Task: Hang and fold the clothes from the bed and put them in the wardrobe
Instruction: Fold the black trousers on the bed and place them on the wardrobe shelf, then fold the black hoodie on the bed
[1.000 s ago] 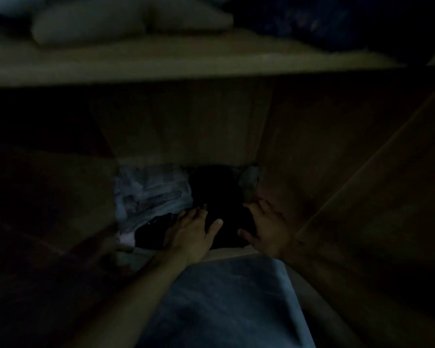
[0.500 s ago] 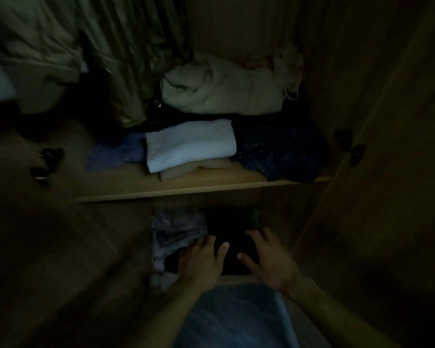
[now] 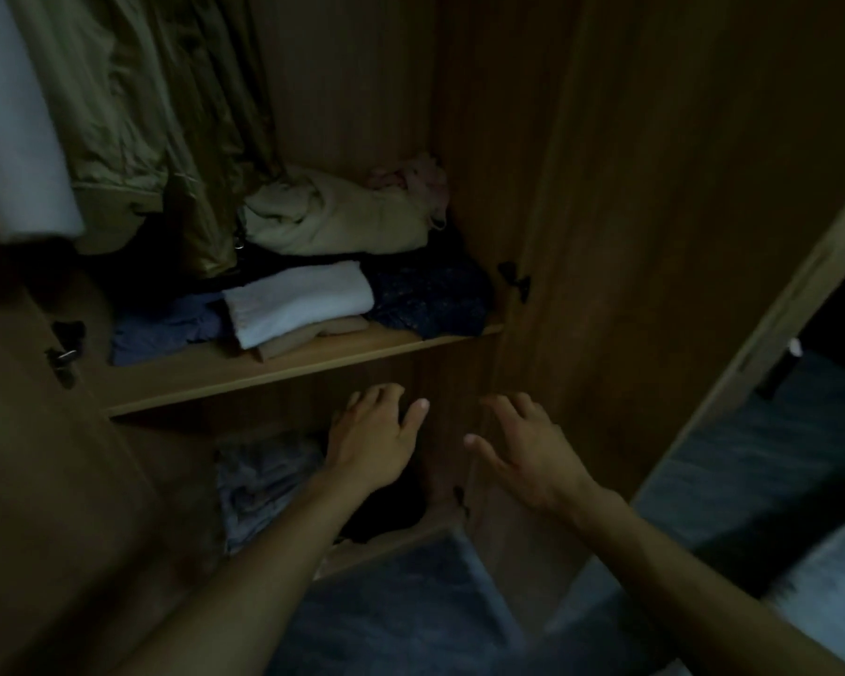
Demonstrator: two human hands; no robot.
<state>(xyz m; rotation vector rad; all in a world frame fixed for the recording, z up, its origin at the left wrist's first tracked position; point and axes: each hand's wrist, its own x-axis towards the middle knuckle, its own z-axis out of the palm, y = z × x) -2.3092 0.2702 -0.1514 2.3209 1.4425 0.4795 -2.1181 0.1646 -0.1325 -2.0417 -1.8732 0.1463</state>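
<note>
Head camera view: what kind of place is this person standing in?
Most likely a bedroom, facing an open wooden wardrobe. A shelf carries folded clothes, among them a white folded towel, and an olive jacket hangs above it. Both hands, left hand and right hand, are empty.

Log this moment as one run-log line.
left hand: open, empty | right hand: open, empty | dark garment: on lower shelf | wardrobe: open
</note>
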